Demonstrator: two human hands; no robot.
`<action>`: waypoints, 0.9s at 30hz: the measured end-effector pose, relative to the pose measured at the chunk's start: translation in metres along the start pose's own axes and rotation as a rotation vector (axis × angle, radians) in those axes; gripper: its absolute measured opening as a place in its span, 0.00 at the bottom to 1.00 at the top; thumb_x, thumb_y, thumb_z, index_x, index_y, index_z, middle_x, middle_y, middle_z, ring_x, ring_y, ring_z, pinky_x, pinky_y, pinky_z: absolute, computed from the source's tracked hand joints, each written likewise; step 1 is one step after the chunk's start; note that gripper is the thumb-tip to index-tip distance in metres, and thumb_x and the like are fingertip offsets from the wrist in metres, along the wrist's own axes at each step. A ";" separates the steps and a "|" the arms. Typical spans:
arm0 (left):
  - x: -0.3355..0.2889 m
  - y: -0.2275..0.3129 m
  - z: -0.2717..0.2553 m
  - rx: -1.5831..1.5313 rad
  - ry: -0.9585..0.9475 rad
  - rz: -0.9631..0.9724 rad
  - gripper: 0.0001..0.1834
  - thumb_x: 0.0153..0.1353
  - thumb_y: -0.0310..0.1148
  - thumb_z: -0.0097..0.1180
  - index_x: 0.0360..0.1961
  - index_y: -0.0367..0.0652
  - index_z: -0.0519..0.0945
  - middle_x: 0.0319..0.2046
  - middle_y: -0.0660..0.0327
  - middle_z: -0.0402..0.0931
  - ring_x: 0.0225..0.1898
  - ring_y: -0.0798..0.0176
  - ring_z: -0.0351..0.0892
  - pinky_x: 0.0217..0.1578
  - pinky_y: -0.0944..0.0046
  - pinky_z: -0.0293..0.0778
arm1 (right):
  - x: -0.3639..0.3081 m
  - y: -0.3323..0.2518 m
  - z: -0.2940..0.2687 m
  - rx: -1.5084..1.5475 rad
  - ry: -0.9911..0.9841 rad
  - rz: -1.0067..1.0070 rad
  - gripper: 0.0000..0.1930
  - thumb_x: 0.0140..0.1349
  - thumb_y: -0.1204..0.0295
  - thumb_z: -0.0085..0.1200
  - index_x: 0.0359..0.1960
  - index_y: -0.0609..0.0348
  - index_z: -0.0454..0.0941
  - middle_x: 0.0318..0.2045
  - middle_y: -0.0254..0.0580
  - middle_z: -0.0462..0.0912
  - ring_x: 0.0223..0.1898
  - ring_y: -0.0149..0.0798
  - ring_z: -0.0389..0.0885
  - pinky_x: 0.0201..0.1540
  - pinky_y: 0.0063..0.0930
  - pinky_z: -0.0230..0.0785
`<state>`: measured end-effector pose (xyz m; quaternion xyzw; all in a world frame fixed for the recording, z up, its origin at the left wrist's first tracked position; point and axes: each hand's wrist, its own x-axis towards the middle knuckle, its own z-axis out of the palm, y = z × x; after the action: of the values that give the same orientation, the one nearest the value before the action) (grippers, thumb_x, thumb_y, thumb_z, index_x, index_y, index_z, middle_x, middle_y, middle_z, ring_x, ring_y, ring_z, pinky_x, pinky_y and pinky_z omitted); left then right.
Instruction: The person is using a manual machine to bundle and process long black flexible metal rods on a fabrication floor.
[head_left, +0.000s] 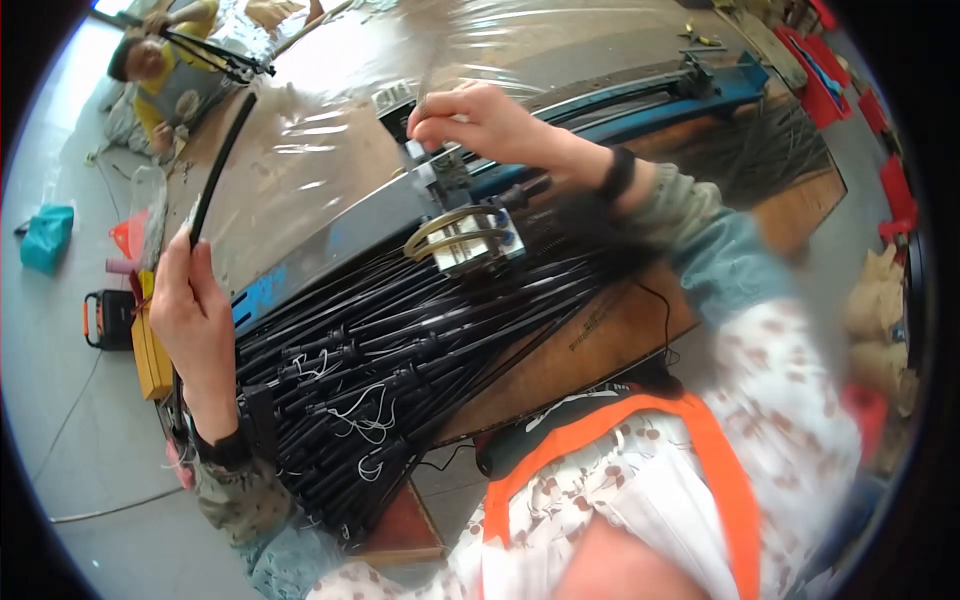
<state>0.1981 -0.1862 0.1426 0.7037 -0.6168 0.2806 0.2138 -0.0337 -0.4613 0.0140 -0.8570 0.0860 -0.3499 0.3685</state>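
A bundle of long black tubes (pixel 400 345), tangled in places with thin white strings (pixel 365 415), is spread over the wooden counter (pixel 640 330) nearest the body. Beyond it, the space between the hands is crossed by a metal block (pixel 462 252) fitted with yellowish hoses (pixel 432 230), and by a blue metal frame (pixel 738 92). Clear plastic sheeting (pixel 315 200) is laid out on the far side. At the left, a yellow box (pixel 153 355) and a black-and-orange case (pixel 112 320) are seen, and a teal bag (pixel 47 238) is placed on the floor; at upper left, dark rods (pixel 205 55) are held by a co-worker in yellow (pixel 165 80).

A single black tube (pixel 221 165) is held at the left, its grip closed around it by the left hand (pixel 195 325). Its long axis is pointed upward and slightly right, gently bowed; its lower course appears to be hidden behind the hand. The right hand (pixel 492 125) is held above a white fitting (pixel 418 155), fingers drawn together; whether anything thin is pinched there cannot be made out.
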 end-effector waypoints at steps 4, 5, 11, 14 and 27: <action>-0.041 -0.022 -0.029 0.038 -0.058 -0.074 0.10 0.70 0.27 0.53 0.49 0.35 0.78 0.31 0.50 0.75 0.29 0.50 0.75 0.31 0.59 0.71 | 0.020 0.001 0.024 -0.252 -0.117 -0.202 0.08 0.63 0.61 0.61 0.33 0.50 0.87 0.30 0.29 0.84 0.38 0.30 0.80 0.56 0.30 0.60; -0.048 -0.029 -0.032 0.077 -0.104 -0.105 0.10 0.70 0.27 0.53 0.49 0.35 0.78 0.29 0.51 0.74 0.27 0.52 0.72 0.29 0.59 0.69 | 0.022 0.003 0.025 -0.251 -0.120 -0.206 0.08 0.63 0.61 0.61 0.33 0.50 0.87 0.30 0.29 0.84 0.38 0.30 0.80 0.56 0.30 0.60; -0.066 -0.038 -0.015 0.075 -0.129 -0.139 0.10 0.69 0.27 0.55 0.49 0.35 0.79 0.27 0.52 0.72 0.24 0.55 0.69 0.27 0.60 0.68 | 0.033 -0.020 0.041 -0.407 -0.399 -0.200 0.09 0.62 0.59 0.61 0.30 0.48 0.85 0.26 0.30 0.80 0.43 0.33 0.77 0.58 0.36 0.53; -0.051 -0.037 0.004 -0.055 -0.073 -0.095 0.10 0.67 0.28 0.57 0.47 0.36 0.79 0.27 0.50 0.73 0.24 0.53 0.72 0.28 0.59 0.68 | 0.027 -0.009 0.035 -0.667 -0.338 -0.296 0.08 0.63 0.62 0.60 0.28 0.49 0.82 0.26 0.31 0.80 0.45 0.36 0.77 0.59 0.40 0.53; 0.007 0.043 0.163 -0.304 -0.213 0.200 0.07 0.62 0.36 0.59 0.33 0.45 0.79 0.26 0.55 0.77 0.32 0.49 0.81 0.31 0.52 0.78 | -0.144 0.077 -0.239 -1.149 0.036 -0.034 0.06 0.66 0.69 0.53 0.35 0.57 0.79 0.33 0.39 0.82 0.44 0.45 0.76 0.60 0.43 0.59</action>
<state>0.1774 -0.3026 0.0228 0.6240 -0.7381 0.1282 0.2223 -0.2904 -0.5945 -0.0008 -0.9149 0.2547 -0.2673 -0.1633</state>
